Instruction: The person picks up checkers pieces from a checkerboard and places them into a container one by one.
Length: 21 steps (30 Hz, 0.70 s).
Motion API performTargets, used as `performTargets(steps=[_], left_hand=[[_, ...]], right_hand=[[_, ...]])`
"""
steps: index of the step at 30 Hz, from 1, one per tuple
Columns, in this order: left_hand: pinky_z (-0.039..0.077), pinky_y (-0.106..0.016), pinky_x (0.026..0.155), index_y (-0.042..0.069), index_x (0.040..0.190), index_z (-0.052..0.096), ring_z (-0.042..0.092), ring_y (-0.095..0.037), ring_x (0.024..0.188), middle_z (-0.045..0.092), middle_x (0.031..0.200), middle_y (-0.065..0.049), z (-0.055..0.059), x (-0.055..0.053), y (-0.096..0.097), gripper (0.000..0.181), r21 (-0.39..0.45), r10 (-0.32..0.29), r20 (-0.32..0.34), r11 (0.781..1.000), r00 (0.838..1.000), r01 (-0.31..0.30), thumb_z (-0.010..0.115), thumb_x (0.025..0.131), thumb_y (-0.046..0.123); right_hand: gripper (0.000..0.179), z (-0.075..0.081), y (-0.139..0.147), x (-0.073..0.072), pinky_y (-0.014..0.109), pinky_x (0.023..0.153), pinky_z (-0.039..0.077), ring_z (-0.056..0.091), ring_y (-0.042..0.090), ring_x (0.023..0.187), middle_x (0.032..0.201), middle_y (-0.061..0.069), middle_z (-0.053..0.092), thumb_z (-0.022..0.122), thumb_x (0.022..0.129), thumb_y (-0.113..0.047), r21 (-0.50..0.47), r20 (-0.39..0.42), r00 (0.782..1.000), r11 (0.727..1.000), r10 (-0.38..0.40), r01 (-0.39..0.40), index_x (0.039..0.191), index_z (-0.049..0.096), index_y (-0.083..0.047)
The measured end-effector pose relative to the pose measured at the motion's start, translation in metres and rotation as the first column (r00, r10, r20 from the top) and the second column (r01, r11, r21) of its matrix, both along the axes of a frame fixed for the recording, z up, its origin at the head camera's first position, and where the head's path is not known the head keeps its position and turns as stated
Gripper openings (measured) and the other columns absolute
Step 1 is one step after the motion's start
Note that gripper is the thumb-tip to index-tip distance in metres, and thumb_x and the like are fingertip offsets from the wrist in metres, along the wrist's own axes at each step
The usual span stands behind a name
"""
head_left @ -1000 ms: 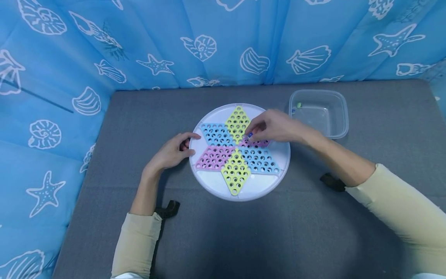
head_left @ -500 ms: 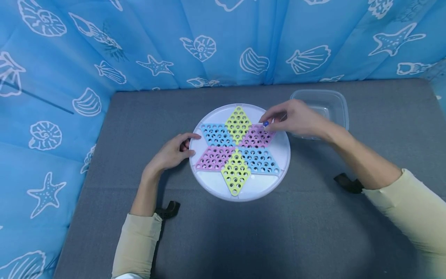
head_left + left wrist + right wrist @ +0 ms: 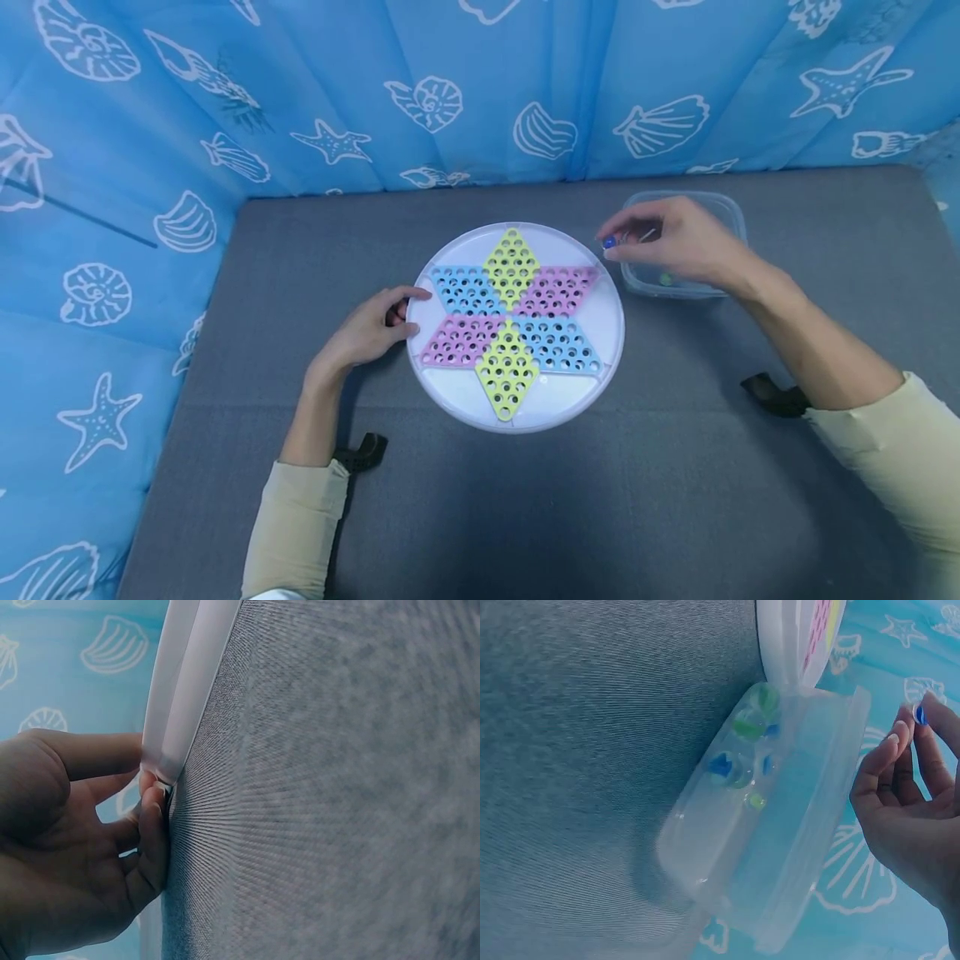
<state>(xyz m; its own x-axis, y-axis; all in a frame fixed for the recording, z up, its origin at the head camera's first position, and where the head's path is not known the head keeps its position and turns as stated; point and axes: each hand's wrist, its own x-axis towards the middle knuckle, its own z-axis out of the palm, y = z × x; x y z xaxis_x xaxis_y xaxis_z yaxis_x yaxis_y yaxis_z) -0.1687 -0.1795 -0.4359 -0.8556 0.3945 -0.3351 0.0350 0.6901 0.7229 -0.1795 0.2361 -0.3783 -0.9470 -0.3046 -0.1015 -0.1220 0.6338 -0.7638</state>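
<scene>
A round white Chinese checkers board with a yellow, blue and pink star of holes lies on the table. My left hand grips its left edge, and the left wrist view shows thumb and fingers at the rim. Between the thumb and fingertips of my right hand is a blue marble. That hand is above the clear plastic container, with the marble near its left edge. Inside, the right wrist view shows green marbles and blue marbles.
Grey cloth covers the table. A blue curtain printed with shells and starfish hangs behind it and along the left side. The container stands just right of the board's upper right edge.
My right hand has moved from over the board's pink upper right section, right and back to the container, with the blue marble still pinched. The left hand stays at the rim.
</scene>
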Motion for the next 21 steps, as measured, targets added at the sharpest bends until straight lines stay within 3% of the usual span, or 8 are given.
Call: performTargets(steps=[7, 14, 21], left_hand=[[0.035, -0.038, 0.077, 0.014, 0.137, 0.056, 0.044, -0.025, 0.087, 0.045, 0.102, -0.011, -0.001, 0.001, -0.001, 0.041, 0.005, 0.006, 0.0, 1.0, 1.0, -0.006, 0.062, 0.097, 0.007], [0.035, -0.038, 0.077, 0.015, 0.137, 0.057, 0.044, -0.025, 0.088, 0.045, 0.103, -0.011, 0.0, 0.001, -0.003, 0.042, -0.001, 0.012, 0.001, 1.0, 1.0, -0.012, 0.062, 0.097, 0.006], [0.036, -0.038, 0.077, 0.016, 0.137, 0.057, 0.045, -0.025, 0.087, 0.046, 0.103, -0.011, -0.003, 0.0, -0.001, 0.041, -0.008, -0.002, -0.005, 1.0, 1.0, 0.002, 0.062, 0.097, 0.007]], right_hand=[[0.027, -0.009, 0.009, 0.006, 0.02, 0.073, 0.046, 0.059, 0.017, 0.089, 0.105, 0.008, 0.066, 0.071, 0.092, -0.019, -0.093, -0.052, 0.987, 0.984, -0.154, 0.149, 0.116, 0.069, -0.006], [0.035, -0.018, 0.013, 0.003, 0.024, 0.071, 0.045, 0.057, 0.018, 0.092, 0.113, 0.008, 0.063, 0.07, 0.094, -0.024, -0.032, 0.011, 0.968, 0.967, -0.252, 0.253, 0.125, 0.064, -0.01], [0.033, -0.028, 0.02, 0.0, 0.021, 0.069, 0.046, 0.058, 0.012, 0.089, 0.109, 0.009, 0.066, 0.071, 0.093, -0.024, -0.046, 0.017, 0.951, 0.95, -0.309, 0.31, 0.121, 0.066, -0.008]])
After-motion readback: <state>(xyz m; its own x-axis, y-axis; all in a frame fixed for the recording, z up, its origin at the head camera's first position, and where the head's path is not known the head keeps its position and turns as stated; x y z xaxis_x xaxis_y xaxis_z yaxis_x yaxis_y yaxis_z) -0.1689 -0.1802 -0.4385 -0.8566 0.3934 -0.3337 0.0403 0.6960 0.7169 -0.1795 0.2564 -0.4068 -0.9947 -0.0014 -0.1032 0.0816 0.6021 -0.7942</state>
